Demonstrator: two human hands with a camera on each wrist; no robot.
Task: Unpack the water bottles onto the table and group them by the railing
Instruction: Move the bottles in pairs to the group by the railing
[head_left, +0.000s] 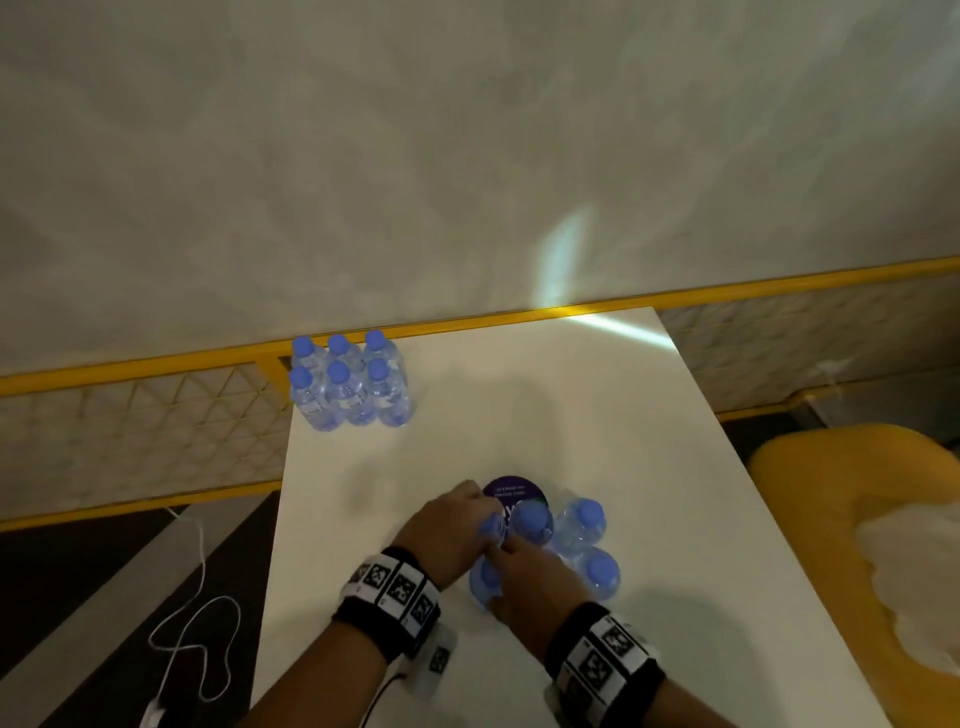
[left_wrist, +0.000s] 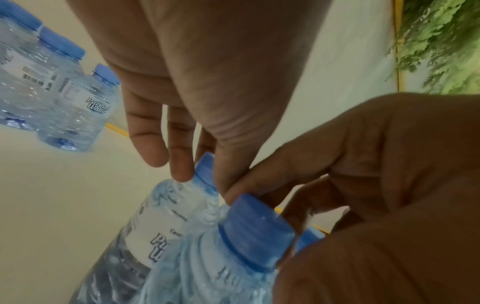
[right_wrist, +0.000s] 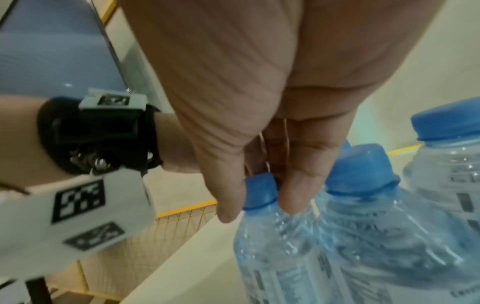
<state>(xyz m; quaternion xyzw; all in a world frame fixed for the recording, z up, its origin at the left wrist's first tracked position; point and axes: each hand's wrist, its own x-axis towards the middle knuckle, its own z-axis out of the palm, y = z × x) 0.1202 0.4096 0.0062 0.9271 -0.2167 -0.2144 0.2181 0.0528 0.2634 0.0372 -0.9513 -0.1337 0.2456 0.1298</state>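
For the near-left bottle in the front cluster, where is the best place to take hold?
Take the near-left bottle just under its blue cap, coming from above. It stands upright, packed against neighbours, so its sides are blocked. The right hand already pinches there.

On the white table (head_left: 597, 415), 6 blue-capped water bottles (head_left: 350, 387) stand in 2 rows of 3 by the yellow railing (head_left: 156, 370). Nearer, the left hand (head_left: 452, 525) and right hand (head_left: 530, 577) meet over a cluster of bottles (head_left: 582, 540) beside a purple disc (head_left: 511, 491).
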